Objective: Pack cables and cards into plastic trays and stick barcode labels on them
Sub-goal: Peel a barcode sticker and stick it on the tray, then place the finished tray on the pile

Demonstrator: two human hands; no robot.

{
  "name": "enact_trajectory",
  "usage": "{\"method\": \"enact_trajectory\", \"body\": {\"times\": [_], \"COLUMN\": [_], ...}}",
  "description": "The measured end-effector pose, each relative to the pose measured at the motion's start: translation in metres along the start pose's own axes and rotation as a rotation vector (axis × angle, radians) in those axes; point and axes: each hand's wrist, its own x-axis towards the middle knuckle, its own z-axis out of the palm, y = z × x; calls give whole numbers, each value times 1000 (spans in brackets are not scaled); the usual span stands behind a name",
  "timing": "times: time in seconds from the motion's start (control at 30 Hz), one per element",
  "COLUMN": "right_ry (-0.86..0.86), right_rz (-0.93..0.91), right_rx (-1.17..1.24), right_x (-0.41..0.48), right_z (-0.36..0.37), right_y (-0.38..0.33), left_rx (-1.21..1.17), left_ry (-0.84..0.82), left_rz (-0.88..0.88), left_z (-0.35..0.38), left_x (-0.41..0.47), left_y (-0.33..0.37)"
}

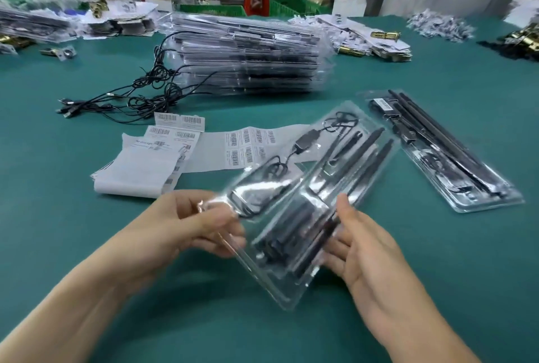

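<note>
**Desk:** What do you count on the bench?

**Operator:** I count two separate clear plastic trays, plus one tall stack of filled trays (248,53) at the far middle of the green table (87,246). The stack's layers are too many and too shiny for me to number. One tangle of loose black cables (131,94) sprawls just left of the stack. I can't tell how many cables it has.

**Desk:** And the hands?

**Operator:** Both are on the held tray (291,284), lifted at a slant above the table's near centre. The left hand (201,222) pinches its left edge. The right hand (358,243) grasps the right side, thumb on top and fingers beneath.

**Desk:** What's inside?

**Operator:** One coiled black cable with an inline block, and beside it several slim black rods. Glare hides their exact number.

**Desk:** The other tray?

**Operator:** The second tray (466,187) lies flat to the right, well apart from the hands. It holds long black rods and a cable, and a small barcode label (385,104) sits at its far end.

**Desk:** Labels?

**Operator:** A long strip of barcode labels (250,144) lies behind the held tray, with a loose pile of label sheets (175,132) to its left.
</note>
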Motion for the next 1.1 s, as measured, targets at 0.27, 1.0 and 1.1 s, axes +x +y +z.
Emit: {"method": "enact_trajectory", "body": {"times": [0.27,1.0,1.1], "right_ry": [9,35,-57], "right_rz": [69,-630,-442], "right_rx": [245,-963,-843], "right_x": [-23,101,120], "right_z": [15,-21,5], "right_y": [28,-62,-62], "left_rx": [149,1283,1327], "left_ry": [11,291,198], "left_rz": [-96,310,166], "left_z": [-36,-7,10], "left_x": [-1,95,160], "left_y": [7,34,32]}}
